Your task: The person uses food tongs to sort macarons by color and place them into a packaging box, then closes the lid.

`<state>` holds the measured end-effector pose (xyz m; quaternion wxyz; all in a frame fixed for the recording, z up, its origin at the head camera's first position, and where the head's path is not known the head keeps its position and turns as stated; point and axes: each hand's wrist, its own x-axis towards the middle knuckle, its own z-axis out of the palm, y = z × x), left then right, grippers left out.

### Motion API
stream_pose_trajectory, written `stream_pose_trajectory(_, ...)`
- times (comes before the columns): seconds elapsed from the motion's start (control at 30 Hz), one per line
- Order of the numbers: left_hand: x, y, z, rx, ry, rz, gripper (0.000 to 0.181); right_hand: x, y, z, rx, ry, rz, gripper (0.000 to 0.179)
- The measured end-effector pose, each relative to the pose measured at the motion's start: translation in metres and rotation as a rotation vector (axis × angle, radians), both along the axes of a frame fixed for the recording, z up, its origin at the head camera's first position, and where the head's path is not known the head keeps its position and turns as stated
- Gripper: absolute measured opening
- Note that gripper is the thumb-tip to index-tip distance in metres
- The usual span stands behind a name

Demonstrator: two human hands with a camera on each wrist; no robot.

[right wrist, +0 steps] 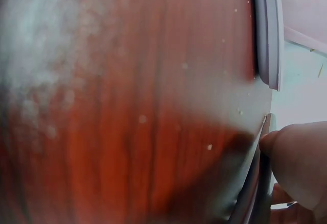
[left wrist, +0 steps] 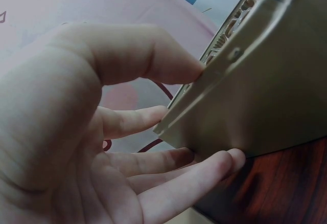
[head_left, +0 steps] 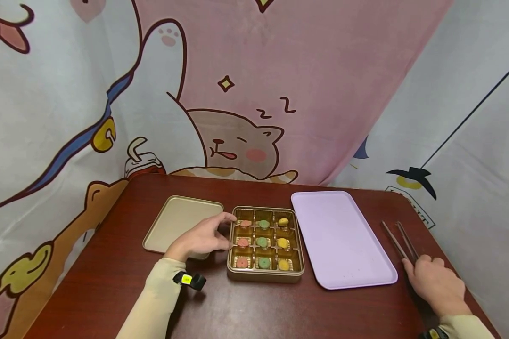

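Note:
A square gold tin (head_left: 265,277) with a divided gold insert stands mid-table. Its compartments hold small round pieces: red ones (head_left: 243,242) on the left, green ones (head_left: 262,242) in the middle, yellow ones (head_left: 283,243) on the right. My left hand (head_left: 205,235) touches the tin's left side; in the left wrist view the thumb (left wrist: 173,63) meets the rim and the other fingers, fairly straight, lie along the outer wall. At the table's right, my right hand (head_left: 437,282) grips metal tongs (head_left: 394,240), whose tips point away from me, spread apart.
The gold lid (head_left: 180,221) lies to the left of the tin, partly behind my left hand. A lilac tray (head_left: 341,235) lies between the tin and the tongs. Beneath everything is a dark red wooden table (head_left: 254,310), with a printed cloth (head_left: 322,61) hanging behind it.

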<state>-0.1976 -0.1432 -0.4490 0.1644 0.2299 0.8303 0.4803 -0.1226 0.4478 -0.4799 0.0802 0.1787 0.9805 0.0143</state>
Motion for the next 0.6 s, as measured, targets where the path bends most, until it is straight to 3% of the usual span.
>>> stream_pose_trajectory(0.6,0.0009,0.0007,0.0015,-0.015,-0.007,0.012,0.069,0.0023,-0.0057,0.0050,0.002,0.001,-0.008,0.060)
